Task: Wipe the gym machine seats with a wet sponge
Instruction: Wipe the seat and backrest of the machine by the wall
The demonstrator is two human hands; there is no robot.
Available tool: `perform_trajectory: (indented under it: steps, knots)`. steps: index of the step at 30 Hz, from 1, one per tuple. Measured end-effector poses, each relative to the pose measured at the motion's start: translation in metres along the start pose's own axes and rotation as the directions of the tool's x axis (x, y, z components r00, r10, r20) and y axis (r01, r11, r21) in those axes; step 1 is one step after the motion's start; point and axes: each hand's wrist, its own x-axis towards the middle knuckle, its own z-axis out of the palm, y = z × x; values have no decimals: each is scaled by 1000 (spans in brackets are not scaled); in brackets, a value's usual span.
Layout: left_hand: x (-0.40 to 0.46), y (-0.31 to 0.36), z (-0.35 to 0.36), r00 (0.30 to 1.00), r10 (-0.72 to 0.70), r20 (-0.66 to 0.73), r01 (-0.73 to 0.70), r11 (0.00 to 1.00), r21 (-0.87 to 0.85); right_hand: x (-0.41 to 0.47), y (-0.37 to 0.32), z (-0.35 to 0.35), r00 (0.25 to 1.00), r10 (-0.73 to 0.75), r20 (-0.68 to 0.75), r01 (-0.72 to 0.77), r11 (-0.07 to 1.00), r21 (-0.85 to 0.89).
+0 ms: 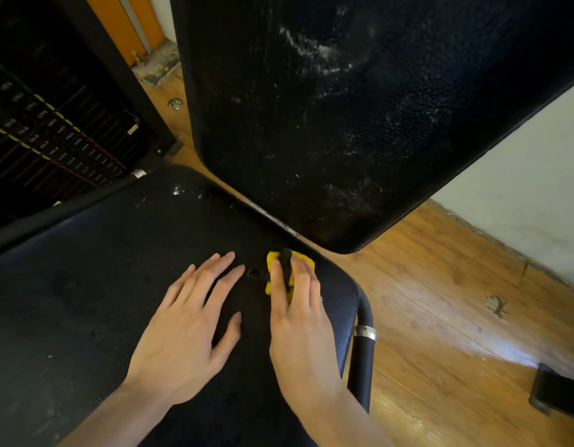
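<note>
Under right hand point(298, 304) — sponge point(301, 260) lengthwise backrestward

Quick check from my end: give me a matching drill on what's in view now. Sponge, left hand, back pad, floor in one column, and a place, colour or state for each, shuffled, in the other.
Things:
1. sponge
2. left hand
3. back pad
4. floor

Descriptions:
A. black, streaked with white residue
B. lying flat on the seat, fingers spread, holding nothing
C. yellow, pressed under the right hand
D. brown wooden boards

Pairs: 1-C, 2-B, 3-A, 4-D
</note>
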Motion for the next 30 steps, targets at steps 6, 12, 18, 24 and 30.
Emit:
perform_trajectory:
  steps: [6, 12, 18, 24, 30]
  knots:
    - [1, 1, -2, 999, -33, -6, 33, 999, -43, 31, -8, 3, 1000, 26, -6, -25, 1000, 11]
    - [1, 3, -3, 998, -55, -36, 53, 997, -51, 41, -7, 0, 997, -82, 13, 82, 997, 3]
    - [-2, 3, 0, 996, -62, -59, 57, 995, -78, 24, -26, 0, 998, -58, 36, 56, 998, 43]
    - [2, -8, -7, 993, -84, -77, 81, 995, -50, 82, -43, -1, 1000, -29, -8, 29, 998, -47]
    - [12, -55, -34, 989, -90, -115, 90, 996, -1, 52, -52, -1, 993, -116, 31, 117, 992, -38]
